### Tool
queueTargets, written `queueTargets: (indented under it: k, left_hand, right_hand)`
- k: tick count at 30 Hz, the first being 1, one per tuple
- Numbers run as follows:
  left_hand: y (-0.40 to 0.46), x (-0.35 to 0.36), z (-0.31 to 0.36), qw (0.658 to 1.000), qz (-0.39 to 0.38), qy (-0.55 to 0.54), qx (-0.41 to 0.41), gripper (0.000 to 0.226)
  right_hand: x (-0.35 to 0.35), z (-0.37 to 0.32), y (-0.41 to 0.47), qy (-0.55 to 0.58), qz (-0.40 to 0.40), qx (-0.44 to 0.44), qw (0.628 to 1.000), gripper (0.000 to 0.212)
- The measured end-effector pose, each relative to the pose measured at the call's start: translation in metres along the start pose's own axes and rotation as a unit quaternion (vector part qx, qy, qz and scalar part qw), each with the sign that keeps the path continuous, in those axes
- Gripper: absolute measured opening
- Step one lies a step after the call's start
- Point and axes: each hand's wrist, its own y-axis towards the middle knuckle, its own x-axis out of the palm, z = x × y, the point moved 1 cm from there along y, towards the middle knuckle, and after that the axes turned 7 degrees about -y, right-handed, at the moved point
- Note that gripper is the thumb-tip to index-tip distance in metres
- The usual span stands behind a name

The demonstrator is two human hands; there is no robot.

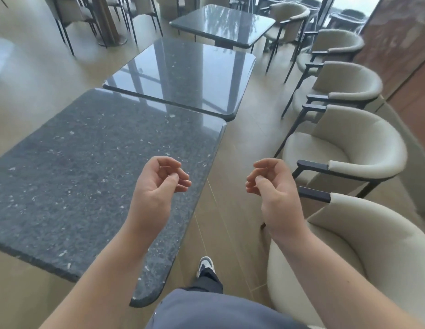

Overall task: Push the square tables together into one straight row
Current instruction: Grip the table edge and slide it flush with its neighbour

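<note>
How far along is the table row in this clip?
Partly done: the near speckled grey stone table and the middle glossy grey table meet, though offset sideways. Nothing in hand: left hand and right hand hang loosely curled, holding nothing. Left: the far glossy grey table stands apart, angled.

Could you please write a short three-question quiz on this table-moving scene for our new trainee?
1. True or false: the left hand grips the nearest table.
2. Which table stands apart from the others? A) the nearest table B) the middle table C) the far table
3. Fill in: the cream chairs stand along the person's ____ side.

Key: 1 false, both it and the right hand hold nothing; 2 C; 3 right.
</note>
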Motion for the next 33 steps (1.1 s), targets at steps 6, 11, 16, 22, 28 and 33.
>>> queueTargets:
  k: [6,11,16,22,28,33]
  left_hand:
    - [0.068,-0.015,-0.037,0.998,0.061,-0.015,-0.017,0.017]
    - [0.139,-0.018,-0.051,0.994,0.096,-0.041,-0.039,0.018]
    - [0.193,-0.026,-0.058,0.992,0.109,-0.047,-0.043,0.018]
    - [0.209,-0.043,-0.065,0.989,0.139,-0.029,-0.040,0.019]
    - [0.216,-0.068,-0.072,0.965,0.262,-0.009,-0.024,0.018]
    - [0.228,-0.060,-0.100,0.927,0.371,0.036,-0.035,0.020]
  right_hand:
    - [0.028,0.026,0.086,-0.035,-0.058,0.020,0.998,0.022]
    - [0.053,0.038,0.157,-0.076,-0.095,0.035,0.992,0.020]
    - [0.069,0.049,0.207,-0.128,-0.124,0.039,0.983,0.024]
    - [0.086,0.064,0.252,-0.193,-0.188,0.028,0.963,0.028]
    - [0.127,0.074,0.317,-0.187,-0.286,0.001,0.940,0.029]
    - [0.158,0.099,0.374,-0.182,-0.406,-0.019,0.895,0.032]
